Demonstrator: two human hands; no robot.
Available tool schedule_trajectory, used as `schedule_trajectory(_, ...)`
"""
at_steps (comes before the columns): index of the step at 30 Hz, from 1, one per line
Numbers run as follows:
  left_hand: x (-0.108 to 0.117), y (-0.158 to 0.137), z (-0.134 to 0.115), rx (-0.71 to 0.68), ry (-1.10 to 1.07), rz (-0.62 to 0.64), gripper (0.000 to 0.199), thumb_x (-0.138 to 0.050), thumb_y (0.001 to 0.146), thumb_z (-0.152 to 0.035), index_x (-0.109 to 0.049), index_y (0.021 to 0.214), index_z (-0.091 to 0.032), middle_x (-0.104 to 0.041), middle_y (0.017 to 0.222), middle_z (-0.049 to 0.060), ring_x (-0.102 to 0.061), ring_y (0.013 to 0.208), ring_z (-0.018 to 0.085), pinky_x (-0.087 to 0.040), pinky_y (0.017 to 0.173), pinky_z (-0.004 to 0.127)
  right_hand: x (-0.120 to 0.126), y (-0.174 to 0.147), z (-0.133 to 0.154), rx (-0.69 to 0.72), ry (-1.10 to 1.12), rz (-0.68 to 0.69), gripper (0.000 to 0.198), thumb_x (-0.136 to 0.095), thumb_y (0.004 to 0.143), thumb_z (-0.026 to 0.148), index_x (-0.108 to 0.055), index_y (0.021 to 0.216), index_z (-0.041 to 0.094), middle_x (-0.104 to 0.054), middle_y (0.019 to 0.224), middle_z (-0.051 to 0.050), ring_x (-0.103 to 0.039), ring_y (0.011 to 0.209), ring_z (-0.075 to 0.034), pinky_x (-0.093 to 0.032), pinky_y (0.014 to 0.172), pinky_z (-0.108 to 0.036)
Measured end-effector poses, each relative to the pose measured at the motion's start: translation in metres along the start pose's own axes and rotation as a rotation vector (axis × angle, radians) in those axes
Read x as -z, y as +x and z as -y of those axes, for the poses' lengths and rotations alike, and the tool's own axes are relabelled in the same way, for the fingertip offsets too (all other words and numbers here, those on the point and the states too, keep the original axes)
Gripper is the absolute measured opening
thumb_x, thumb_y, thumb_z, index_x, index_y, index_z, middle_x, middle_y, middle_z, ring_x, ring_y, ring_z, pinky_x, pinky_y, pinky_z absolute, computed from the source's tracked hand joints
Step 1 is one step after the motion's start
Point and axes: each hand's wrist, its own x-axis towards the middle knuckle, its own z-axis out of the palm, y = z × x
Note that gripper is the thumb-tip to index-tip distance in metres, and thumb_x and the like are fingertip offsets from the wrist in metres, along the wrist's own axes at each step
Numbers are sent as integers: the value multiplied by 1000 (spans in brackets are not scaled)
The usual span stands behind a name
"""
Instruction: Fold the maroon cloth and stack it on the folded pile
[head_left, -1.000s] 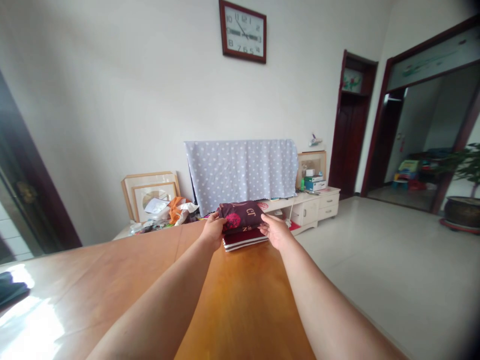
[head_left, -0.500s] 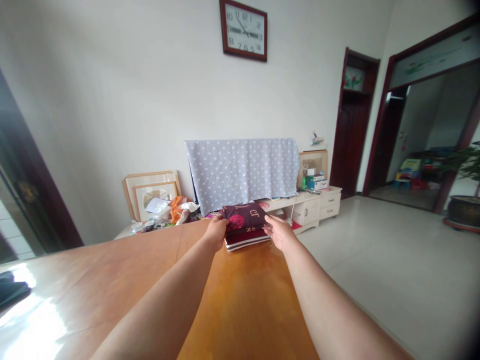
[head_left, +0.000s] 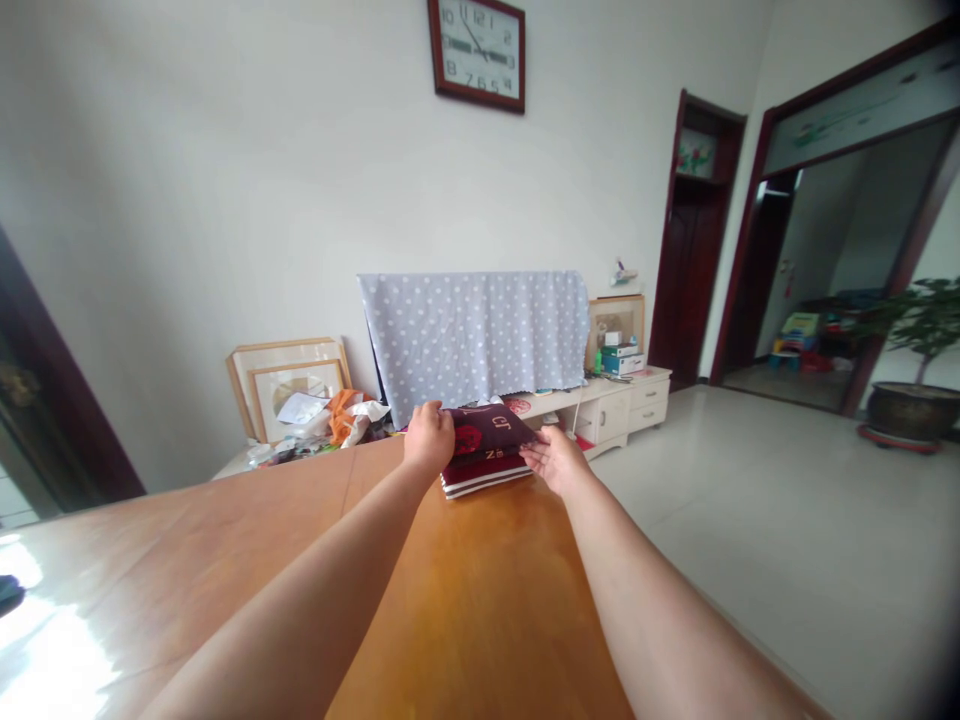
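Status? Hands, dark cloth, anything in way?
Left hand at cloth, grip unclear; right hand pinching its right edge. Cloth folded, far end of table. No obstruction seen.

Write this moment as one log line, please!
left hand: at left edge of dark printed cloth | right hand: pinching its right edge | underneath: maroon-and-white layers, on table

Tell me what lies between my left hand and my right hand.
In the head view, a folded dark cloth lies between left hand and right hand.
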Motion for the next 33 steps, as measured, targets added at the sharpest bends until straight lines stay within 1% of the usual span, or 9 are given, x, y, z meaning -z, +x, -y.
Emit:
schedule_trajectory(3, -14, -1, -6, -129, 79, 97, 18, -69, 82, -26, -66, 100, -26, -60, 136, 10, -38, 143, 31, -23, 120, 42, 0, 0, 0, 6, -9, -1, 16, -57, 90, 35, -61, 89, 19, -73, 73, -8, -71, 66, -19, -56, 54, -25)
schedule_trajectory(6, -25, -5, 1, -233, 232, 244, 17, -70, 83, -32, -68, 100, -27, -58, 142, 9, -26, 150, 33, -5, 122, 52, -2, 0, 0, 33, 13, 19, 9, -60, 88, 29, -61, 88, 20, -72, 72, -7, -71, 68, -17, -58, 60, -25)
schedule_trajectory(8, -27, -7, 11, -226, 288, 319, 14, -72, 82, -33, -69, 95, -28, -61, 139, 9, -29, 148, 36, -3, 120, 58, -3, 0, -1, 57, 30, 33, 3, -63, 87, 22, -62, 89, 20, -72, 73, -5, -71, 69, -16, -59, 63, -25)
schedule_trajectory(13, -26, -11, 26, -228, 362, 387, 12, -71, 81, -26, -72, 92, -31, -63, 136, 9, -38, 142, 40, 0, 116, 67, -5, 1, -4, 95, 36, 14, 11, -64, 84, 13, -63, 92, 21, -73, 75, -4, -72, 72, -16, -59, 64, -24)
schedule_trajectory(18, -28, -17, 20, -184, 344, 372, 8, -71, 81, -27, -71, 87, -32, -66, 132, 7, -38, 141, 37, 0, 117, 65, 1, 7, -6, 111, 11, -68, 4, -63, 86, 18, -60, 88, 20, -74, 77, -7, -73, 73, -17, -59, 63, -25)
schedule_trajectory(22, -30, -17, 17, -106, 245, 388, 9, -75, 77, -30, -72, 84, -32, -64, 135, 8, -30, 145, 38, 9, 116, 64, 11, 12, -7, 181, -46, -204, 7, -64, 84, 24, -60, 88, 21, -74, 77, -5, -73, 71, -17, -58, 60, -25)
schedule_trajectory(25, -33, -14, 18, -99, 258, 373, 10, -77, 74, -31, -72, 82, -30, -63, 136, 10, -30, 144, 40, 15, 115, 64, 14, 11, -7, 271, -126, -266, 13, -64, 81, 27, -65, 93, 21, -75, 83, -5, -73, 76, -19, -57, 63, -27)
schedule_trajectory(28, -36, -11, 19, -93, 255, 367, 11, -78, 73, -34, -71, 82, -31, -64, 134, 10, -33, 143, 40, 8, 116, 64, 9, 4, -5, 401, -209, -276, 20, -63, 79, 27, -71, 98, 24, -76, 99, -4, -71, 95, -19, -57, 79, -29)
schedule_trajectory(33, -35, -11, 23, -123, 266, 376, 10, -77, 76, -33, -71, 85, -31, -63, 133, 10, -31, 144, 40, -5, 116, 67, -6, -8, -7, 806, -571, -75, 27, -65, 83, 30, -76, 107, 31, -71, 124, 0, -56, 126, -21, -37, 115, -37)
